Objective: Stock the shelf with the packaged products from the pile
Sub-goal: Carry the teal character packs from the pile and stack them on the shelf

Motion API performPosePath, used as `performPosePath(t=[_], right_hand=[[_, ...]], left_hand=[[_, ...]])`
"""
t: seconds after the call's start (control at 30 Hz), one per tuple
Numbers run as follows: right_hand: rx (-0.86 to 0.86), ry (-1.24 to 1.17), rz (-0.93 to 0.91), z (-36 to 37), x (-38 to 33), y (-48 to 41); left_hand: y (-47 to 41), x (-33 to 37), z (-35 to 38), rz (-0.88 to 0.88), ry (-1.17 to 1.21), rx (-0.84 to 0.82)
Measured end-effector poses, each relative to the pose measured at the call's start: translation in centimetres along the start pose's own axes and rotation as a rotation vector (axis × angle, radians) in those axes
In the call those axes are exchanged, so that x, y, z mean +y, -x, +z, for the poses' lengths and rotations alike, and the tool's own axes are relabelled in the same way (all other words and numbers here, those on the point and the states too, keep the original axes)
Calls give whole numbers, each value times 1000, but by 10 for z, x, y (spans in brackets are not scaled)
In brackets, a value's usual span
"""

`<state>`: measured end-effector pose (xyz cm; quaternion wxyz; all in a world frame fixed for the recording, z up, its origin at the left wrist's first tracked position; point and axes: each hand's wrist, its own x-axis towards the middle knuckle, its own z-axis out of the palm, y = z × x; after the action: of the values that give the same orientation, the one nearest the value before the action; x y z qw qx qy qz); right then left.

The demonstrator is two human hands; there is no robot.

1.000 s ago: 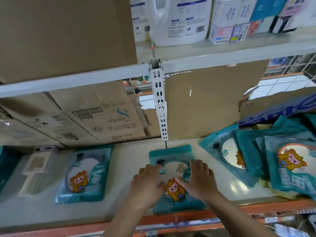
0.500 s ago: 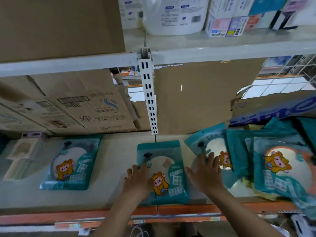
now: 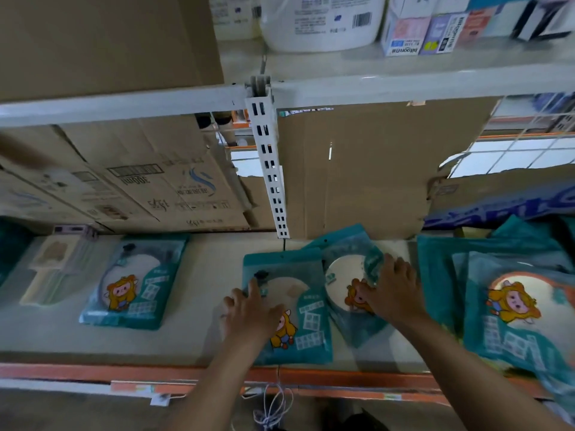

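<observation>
A teal package with a cartoon animal [image 3: 306, 309] lies flat on the white shelf [image 3: 205, 287], just right of centre. My left hand [image 3: 252, 312] rests on its left part, fingers spread and straight. Beside it on the right lies a second teal package [image 3: 342, 284], slightly tilted, and my right hand [image 3: 393, 293] lies flat on top of it. Another teal package [image 3: 133, 284] sits alone further left. A pile of the same teal packages [image 3: 510, 300] is heaped at the right end of the shelf.
A pale boxed item [image 3: 53, 269] lies at the far left. Cardboard boxes [image 3: 149, 178] stand at the back of the shelf, and a slotted white upright [image 3: 269, 169] rises in the middle. Above, an upper shelf holds a jug [image 3: 323, 23] and small boxes [image 3: 426, 32]. An orange rail [image 3: 93, 373] edges the front.
My right hand left the centre package and moved right onto the neighbouring package from the pile. My left hand stayed on the centre package. The view shifted right.
</observation>
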<state>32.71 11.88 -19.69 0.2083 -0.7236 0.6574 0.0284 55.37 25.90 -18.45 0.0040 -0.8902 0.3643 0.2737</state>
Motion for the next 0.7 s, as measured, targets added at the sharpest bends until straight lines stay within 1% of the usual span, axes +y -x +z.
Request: performPosePath(t=[0.1,0.17,0.2,0.3,0.4,0.47,0.57,0.6,0.67,0.7], right_hand=[[12,85,26,-2,4,-1],[29,74,28,-3,4,-1],[30,32,45,-5,4,-1],[27,-191,147,-10,10,-5],[-86,-489,205,-20,21,-7],[-175,-647,216,-30,25,-5],[-246,-706,148,-38,25,-2],[-260,-729,120,-38,24,-1],[-295,-760,65,-38,21,4],[-307,-766,38,-37,21,6]], left_hand=[[0,7,5,-1,37,46],[-2,12,4,3,112,59],[-5,12,4,-1,172,55],[-16,6,4,-63,428,40],[-16,0,-3,-146,697,34],[-15,-2,-7,-172,812,30],[-15,-6,-12,-122,831,27],[-13,-6,-16,-78,809,-29],[-6,-5,-23,26,742,-199],[-2,-6,-25,68,713,-240]])
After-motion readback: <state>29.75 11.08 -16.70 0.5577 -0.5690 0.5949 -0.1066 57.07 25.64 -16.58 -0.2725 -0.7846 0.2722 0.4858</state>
